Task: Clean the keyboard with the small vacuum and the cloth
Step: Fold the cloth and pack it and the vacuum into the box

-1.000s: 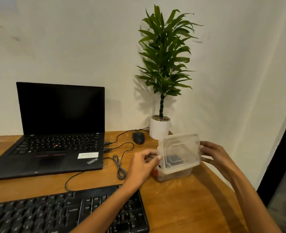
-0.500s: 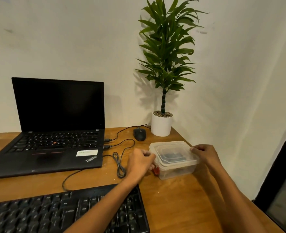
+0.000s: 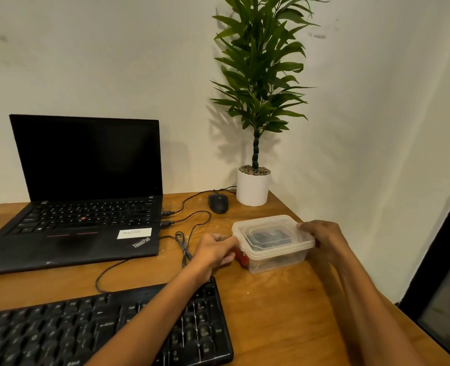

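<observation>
Wooden desk [image 3: 271, 313], ThinkPad laptop [image 3: 86, 220], left hand [image 3: 213, 250] and right hand [image 3: 324, 240] gripping plastic box [image 3: 274, 249]

Clear plastic container [image 3: 274, 257]: translucent and colourless, with a red clip [image 3: 241, 257] at its left end; dark contents show through the lid.
Keyboard [image 3: 86, 331], in front and left of the container: black, white legends.
Laptop [image 3: 86, 159], left of it: black, red pointing stick [image 3: 83, 219], white sticker [image 3: 134, 233].
Mouse [image 3: 218, 203], behind it: black.
Pot [image 3: 252, 190], behind it: plain white, speckled gravel on top; leaves [image 3: 261, 62] green.
Desk [image 3: 284, 313]: orange-brown wood grain.
Wall [image 3: 99, 62]: off-white, faint grey smudges.
</observation>
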`<state>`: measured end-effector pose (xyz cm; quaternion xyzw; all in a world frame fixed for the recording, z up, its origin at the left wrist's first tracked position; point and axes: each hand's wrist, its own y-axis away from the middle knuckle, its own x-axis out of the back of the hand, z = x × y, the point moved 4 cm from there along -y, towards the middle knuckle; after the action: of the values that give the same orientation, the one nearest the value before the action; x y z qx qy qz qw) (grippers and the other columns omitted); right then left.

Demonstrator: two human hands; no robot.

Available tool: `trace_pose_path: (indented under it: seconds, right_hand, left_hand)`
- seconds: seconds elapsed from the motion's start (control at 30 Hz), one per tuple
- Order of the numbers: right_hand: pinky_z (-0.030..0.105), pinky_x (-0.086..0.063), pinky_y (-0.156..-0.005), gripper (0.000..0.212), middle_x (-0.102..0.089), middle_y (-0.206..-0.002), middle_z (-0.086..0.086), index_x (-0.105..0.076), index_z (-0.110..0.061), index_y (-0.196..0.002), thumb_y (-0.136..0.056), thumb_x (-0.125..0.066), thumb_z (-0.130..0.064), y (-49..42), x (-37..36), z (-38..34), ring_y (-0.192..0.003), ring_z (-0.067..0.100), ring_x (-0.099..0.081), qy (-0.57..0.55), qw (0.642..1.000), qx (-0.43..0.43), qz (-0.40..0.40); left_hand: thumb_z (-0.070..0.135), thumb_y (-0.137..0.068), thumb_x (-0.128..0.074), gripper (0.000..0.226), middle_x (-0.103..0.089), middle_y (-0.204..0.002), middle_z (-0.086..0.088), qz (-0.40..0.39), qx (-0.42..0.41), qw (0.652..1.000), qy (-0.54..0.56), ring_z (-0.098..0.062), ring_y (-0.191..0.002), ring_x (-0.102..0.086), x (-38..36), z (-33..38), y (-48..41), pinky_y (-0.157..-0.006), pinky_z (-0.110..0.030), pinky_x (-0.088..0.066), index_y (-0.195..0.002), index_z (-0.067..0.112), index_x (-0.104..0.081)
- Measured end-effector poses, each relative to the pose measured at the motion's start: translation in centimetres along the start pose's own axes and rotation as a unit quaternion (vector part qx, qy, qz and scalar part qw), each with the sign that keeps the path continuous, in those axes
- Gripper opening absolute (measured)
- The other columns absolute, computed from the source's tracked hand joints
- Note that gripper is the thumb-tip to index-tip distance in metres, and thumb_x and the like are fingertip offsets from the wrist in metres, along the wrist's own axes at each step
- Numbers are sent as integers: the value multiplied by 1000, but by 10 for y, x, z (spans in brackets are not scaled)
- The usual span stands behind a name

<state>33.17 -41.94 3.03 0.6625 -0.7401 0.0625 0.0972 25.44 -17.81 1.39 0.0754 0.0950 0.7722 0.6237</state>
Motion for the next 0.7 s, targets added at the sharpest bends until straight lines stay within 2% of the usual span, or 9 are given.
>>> trace_pose_path:
  seconds: [0.07,0.13,0.23,0.3,0.4,0.57,0.63,0.7]
  right_hand:
    - [45,-58,-71,25,-67,-97,16,-64,-5,-98,-77,-72,-18,-3,0,5,-83,33,-66,-24,999,-24,-12]
    - [53,-55,-77,25,-68,-96,16,-65,-7,-95,-76,-74,-21,-4,1,9,-85,35,-67,-36,998,-36,-22]
    - [51,-55,-79,29,-68,-96,15,-64,-9,-99,-78,-72,-28,-4,-2,15,-86,35,-67,-42,997,-51,-39]
    - [47,-55,-81,33,-68,-98,14,-63,-10,-102,-80,-68,-34,-4,-5,17,-88,33,-66,-35,996,-59,-50]
    - [42,-55,-82,32,-66,-99,14,-61,-11,-104,-86,-60,-38,-4,-9,16,-90,31,-64,-15,997,-46,-59]
    - [45,-52,-88,34,-64,-102,12,-59,-11,-107,-90,-53,-41,-3,-12,16,-94,31,-62,9,998,-38,-52]
    - [43,-53,-86,34,-65,-102,12,-60,-11,-106,-89,-56,-40,-3,-12,16,-93,30,-63,14,999,-31,-40]
    - [44,-55,-83,34,-66,-101,12,-61,-11,-104,-85,-61,-39,-3,-9,15,-89,29,-65,16,1000,-17,-18]
  left_hand:
    - [19,-80,-69,17,-66,-89,-9,0,13,1000,-6,-13,-77,-60,1,-1,-3,-61,-18,-51,-90,7,-61]
    - [20,-81,-68,27,-67,-100,-11,-20,35,999,9,-13,-82,-62,0,-1,-3,-66,-18,-52,-99,1,-62]
    - [20,-83,-65,18,-65,-93,-10,-49,60,996,33,-13,-80,-61,-2,-3,-1,-74,-21,-53,-91,4,-61]
    - [21,-85,-63,15,-64,-89,-9,-58,61,996,37,-14,-77,-61,-3,-5,-1,-73,-21,-54,-86,8,-57]
    - [29,-82,-66,30,-65,-96,-14,-70,58,995,33,-15,-74,-64,-1,-7,-2,-60,-18,-55,-97,4,-60]
    - [24,-74,-74,30,-67,-81,-7,-64,39,997,5,-12,-76,-63,1,-6,-1,-65,-18,-54,-93,3,-64]
    - [22,-71,-76,38,-70,-84,-12,-54,21,998,-1,-15,-74,-65,1,-3,-1,-59,-17,-53,-98,-3,-64]
    - [19,-70,-78,40,-70,-90,-18,-40,6,999,-4,-23,-76,-67,1,0,-2,-60,-22,-55,-99,-5,-64]
